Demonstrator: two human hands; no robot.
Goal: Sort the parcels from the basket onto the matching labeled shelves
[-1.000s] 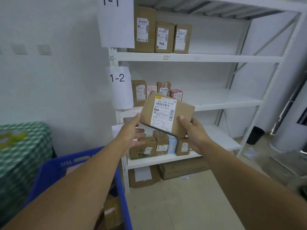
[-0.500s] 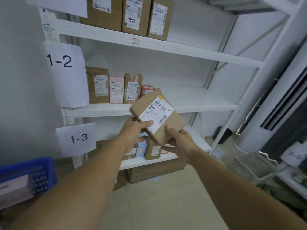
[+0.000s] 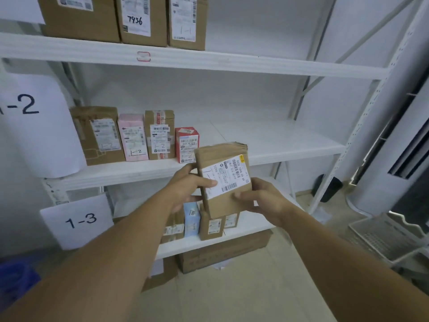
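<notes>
I hold a brown cardboard parcel [image 3: 228,196] upright in both hands, its white shipping label facing me. My left hand [image 3: 185,187] grips its left edge with the thumb across the label. My right hand [image 3: 260,198] grips the lower right side. The parcel hovers just in front of the middle shelf [image 3: 278,145], to the right of the red box [image 3: 186,145] that ends a row of parcels marked 1-2. A paper sign reading 1-2 [image 3: 34,122] hangs on the left post. A corner of the blue basket [image 3: 16,277] shows at the lower left.
Three brown boxes [image 3: 139,19] stand on the top shelf. A 1-3 sign [image 3: 79,221] marks the lower shelf, which carries several small parcels [image 3: 209,224]. Large cartons [image 3: 222,254] lie on the floor beneath. A black bin [image 3: 329,189] and a wire rack [image 3: 385,238] are at the right.
I have stepped closer to the shelves and the basket has slid out to the lower left. The parcel has been turned from tilted to upright and brought near the middle shelf.
</notes>
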